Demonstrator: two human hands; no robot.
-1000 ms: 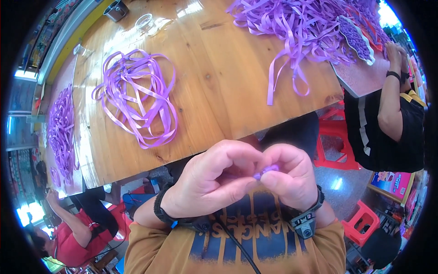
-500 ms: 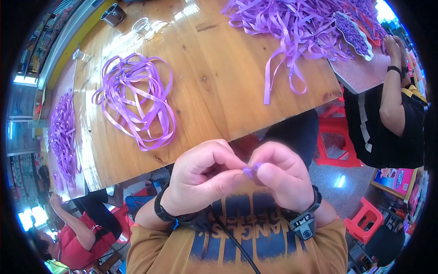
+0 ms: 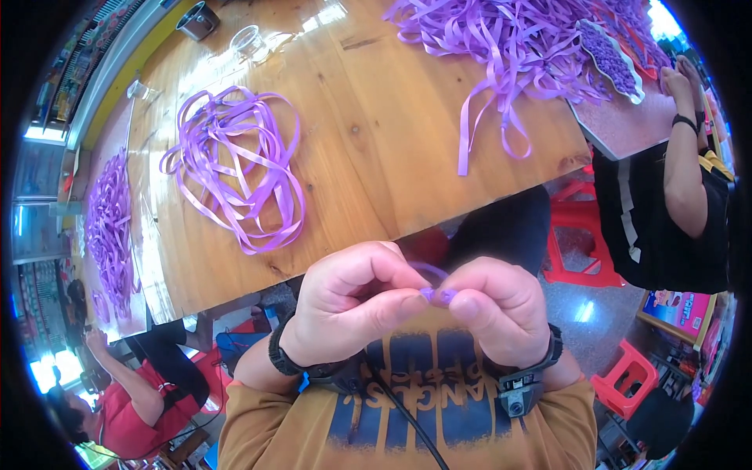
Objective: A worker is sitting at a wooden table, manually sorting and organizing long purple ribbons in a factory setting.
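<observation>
In front of my chest, just off the table's near edge, both hands are in a fingertip pinch. My left hand grips a small purple ribbon end between thumb and forefinger. Facing it, my right hand pinches another bit of the purple ribbon, which arches in a thin loop behind the fingertips. The two pinched bits are close together with a narrow gap. Whether a small fitting sits on them is too small to tell. Beyond my left hand, a loose coil of purple ribbons lies on the wooden table.
A big heap of purple ribbons covers the far right, beside a white-rimmed dish of small purple pieces. Another ribbon pile lies far left. A metal cup and clear cup stand at the back. Co-workers sit on both sides.
My right hand has shifted slightly right and down, away from the left, so a gap shows between the fingertips. A purple ribbon loop has come into sight behind them.
</observation>
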